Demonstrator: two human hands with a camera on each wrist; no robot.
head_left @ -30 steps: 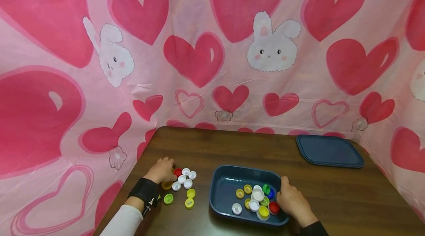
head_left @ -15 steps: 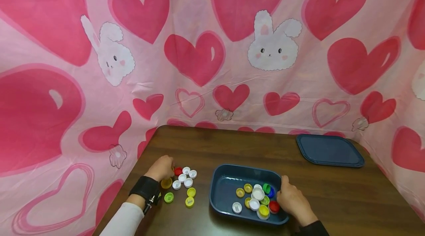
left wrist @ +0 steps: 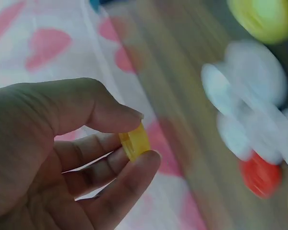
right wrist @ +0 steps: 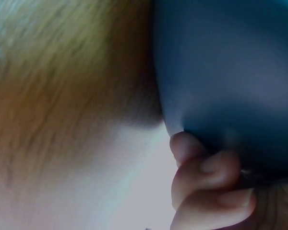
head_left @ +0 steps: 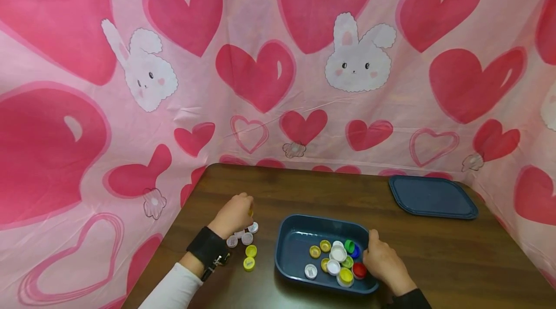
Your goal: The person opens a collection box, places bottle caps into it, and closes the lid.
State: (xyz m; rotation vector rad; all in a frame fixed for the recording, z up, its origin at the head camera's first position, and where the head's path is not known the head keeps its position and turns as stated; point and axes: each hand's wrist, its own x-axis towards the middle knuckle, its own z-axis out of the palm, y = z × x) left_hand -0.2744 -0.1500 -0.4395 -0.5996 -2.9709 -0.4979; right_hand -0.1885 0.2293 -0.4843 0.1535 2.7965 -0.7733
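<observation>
A small yellow bottle cap [left wrist: 136, 142] is pinched between the thumb and a fingertip of my left hand [head_left: 232, 216], raised over the left part of the table. Below that hand lie white caps [head_left: 247, 238], partly covered by it, and two yellow caps [head_left: 249, 264]. A red cap [left wrist: 261, 177] shows blurred in the left wrist view. My right hand [head_left: 384, 259] grips the right end of a dark blue rectangular container [head_left: 293, 241], fingers curled against its outside in the right wrist view. Caps of several colours [head_left: 337, 253] are heaped towards the container's right side.
A flat dark blue lid [head_left: 433, 196] lies at the table's back right corner. The brown wooden table [head_left: 330, 188] is bordered at the back and left by a pink curtain [head_left: 260, 19] with hearts and rabbits.
My left hand has risen and moved right from the left edge of the caps, now carrying the yellow cap. The right hand and container have stayed in place.
</observation>
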